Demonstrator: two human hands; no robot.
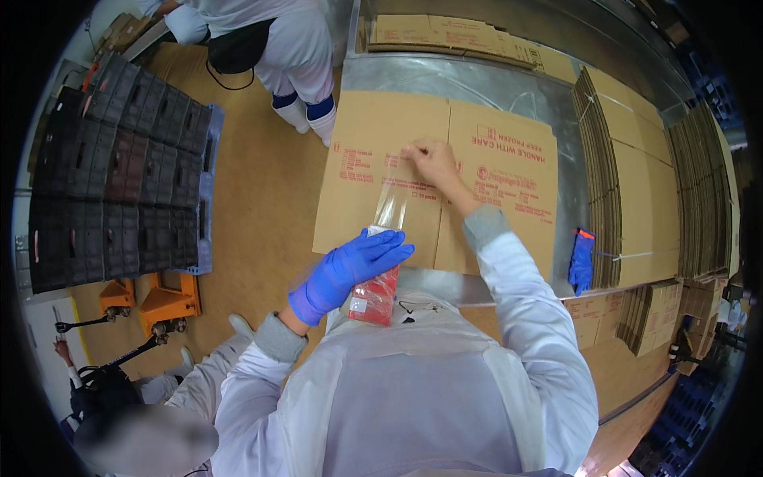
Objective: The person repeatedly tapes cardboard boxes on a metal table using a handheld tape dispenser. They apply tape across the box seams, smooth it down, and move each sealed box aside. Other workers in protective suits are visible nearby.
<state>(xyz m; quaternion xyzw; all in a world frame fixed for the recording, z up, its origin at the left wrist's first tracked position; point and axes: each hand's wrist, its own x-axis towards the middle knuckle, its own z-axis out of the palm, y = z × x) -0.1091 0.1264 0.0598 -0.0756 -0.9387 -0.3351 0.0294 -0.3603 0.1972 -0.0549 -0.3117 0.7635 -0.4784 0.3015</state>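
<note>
My left hand (pixel 351 268), in a blue glove, grips a red tape dispenser (pixel 377 295) near my waist, with clear film wrapped about its body. From its far end a strip of clear packing tape (pixel 390 206) stretches away from me. My bare right hand (pixel 434 164) pinches the far end of that strip between thumb and fingers. Beneath both the strip and my right hand lies a flat, folded cardboard carton (pixel 387 122) with red print, on a metal table (pixel 381 71). I cannot tell whether the tape touches the carton.
A blue glove (pixel 581 262) lies at the table's right front edge, beside bundled flat cartons (pixel 641 208). More flat cartons (pixel 453 33) lie at the back. Left are stacked black crates (pixel 119 167) and orange pallet jacks (pixel 173 301). One person (pixel 292 53) stands ahead, another (pixel 197 381) behind left.
</note>
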